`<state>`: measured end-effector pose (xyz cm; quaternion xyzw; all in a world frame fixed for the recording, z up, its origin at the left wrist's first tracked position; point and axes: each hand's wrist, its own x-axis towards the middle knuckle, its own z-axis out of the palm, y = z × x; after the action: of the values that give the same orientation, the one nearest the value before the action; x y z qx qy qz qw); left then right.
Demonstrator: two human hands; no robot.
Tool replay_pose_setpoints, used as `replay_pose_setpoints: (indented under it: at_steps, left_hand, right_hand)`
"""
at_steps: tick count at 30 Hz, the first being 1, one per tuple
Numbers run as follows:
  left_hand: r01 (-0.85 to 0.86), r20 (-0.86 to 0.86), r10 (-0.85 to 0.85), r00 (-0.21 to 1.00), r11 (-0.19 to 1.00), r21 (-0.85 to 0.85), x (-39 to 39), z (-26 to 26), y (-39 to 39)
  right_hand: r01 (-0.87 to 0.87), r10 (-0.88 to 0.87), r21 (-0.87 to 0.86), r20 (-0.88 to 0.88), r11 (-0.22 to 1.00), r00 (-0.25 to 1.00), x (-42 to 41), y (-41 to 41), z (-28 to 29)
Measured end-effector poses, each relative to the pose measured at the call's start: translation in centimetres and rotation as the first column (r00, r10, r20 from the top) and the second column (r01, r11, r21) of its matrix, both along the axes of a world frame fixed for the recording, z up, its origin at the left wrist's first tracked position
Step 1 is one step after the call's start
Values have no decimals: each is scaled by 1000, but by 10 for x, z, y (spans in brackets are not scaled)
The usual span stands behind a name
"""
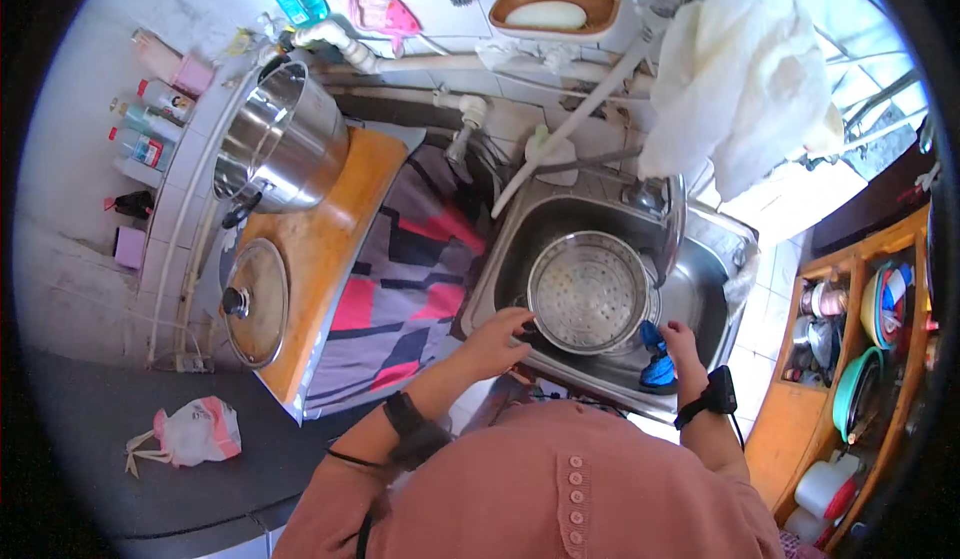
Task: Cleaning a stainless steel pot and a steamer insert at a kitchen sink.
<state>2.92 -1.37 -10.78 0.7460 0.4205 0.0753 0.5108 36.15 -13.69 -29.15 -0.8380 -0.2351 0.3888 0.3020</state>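
Observation:
A round metal steamer basket with a perforated bottom sits in the stainless steel sink, below the curved faucet. My left hand is at the near left side of the basket, fingers curled close to its rim; whether they grip it is unclear. A crumpled blue cloth or pad hangs over the near right part of the sink. My right hand holds its edge between thumb and fingers.
Left of the sink, a tall steel pot and a glass lid rest on a wooden board. A white pipe slants above the sink, beside a hanging white cloth. Wooden shelves stand at right.

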Motion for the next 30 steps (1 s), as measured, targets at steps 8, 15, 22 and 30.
replay_pose_setpoints:
  at_steps: [8, 15, 22, 30]
  left_hand:
    - [-68, -127, 48, 991, 984, -164, -34, -26, 27]
    - [-58, -51, 41, 998, 915, -400, -47, -58, 61]
    - [-61, -112, 13, 994, 895, -441, -38, -85, 80]
    - [-275, -106, 267, 958, 741, -612, -22, -113, 75]
  right_hand:
    - [97, -131, -234, -137, 967, 982, -30, 31, -77]
    - [578, -561, -144, -508, 803, 654, -33, 21, -113]
    - [378, -368, -186, 88, 907, 926, -44, 43, -49]
    - [383, -328, -313, 214, 869, 920, -44, 66, -5]
